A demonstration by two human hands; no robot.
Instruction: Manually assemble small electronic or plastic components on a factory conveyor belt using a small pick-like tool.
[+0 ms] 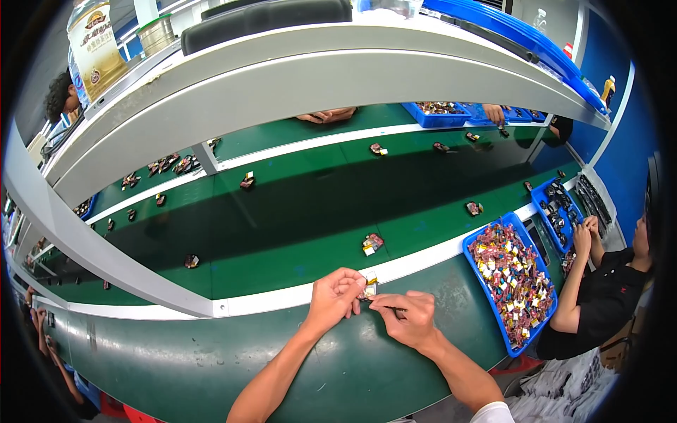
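My left hand (334,299) pinches a small electronic part (371,282) with a white and yellow piece, just above the near edge of the green bench. Close on its right, my right hand (409,316) is closed on a thin dark tool (396,309) whose tip points at that part. Fingers cover much of the part and the tool, so the tool's exact kind cannot be made out. A similar wired part (372,244) with a white and yellow patch lies on the green conveyor belt (296,271) beyond my hands.
A blue bin (509,282) heaped with reddish wired parts stands right of my hands; a second blue bin (557,211) holds black pieces near a co-worker (599,296). More parts dot the belt. A grey frame (127,243) rises at left and spans overhead. Another person's hand (494,113) reaches in opposite.
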